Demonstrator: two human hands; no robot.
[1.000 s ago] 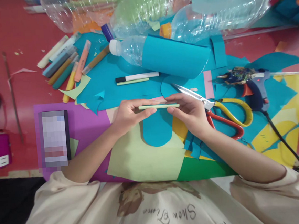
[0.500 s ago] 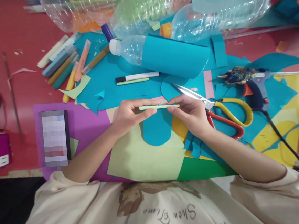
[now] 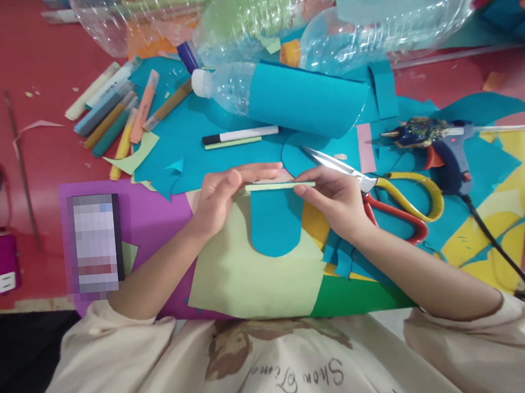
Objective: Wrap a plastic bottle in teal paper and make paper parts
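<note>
My right hand (image 3: 338, 199) pinches the right end of a narrow pale green paper strip (image 3: 275, 186) between thumb and fingertips. At the strip's left end, my left hand (image 3: 217, 200) is open, thumb raised and fingers stretched out behind the strip. Whether those fingers touch it, I cannot tell. Directly below the strip is a blue paper piece (image 3: 276, 225) with a rounded lower end, over a pale green sheet (image 3: 251, 282). Scissors (image 3: 370, 185) with yellow and red handles lie just right of my right hand.
A clear bottle (image 3: 231, 87) wrapped in blue paper lies beyond my hands, near a white marker (image 3: 248, 134). Several markers (image 3: 105, 112) are at the left. A glue gun (image 3: 453, 157) with its cord is on the right. A phone (image 3: 96, 243) lies on purple paper (image 3: 156, 229).
My left hand has let go of the strip's left end, its thumb lifting up and away. My right hand has kept its pinch, and the strip has barely moved.
</note>
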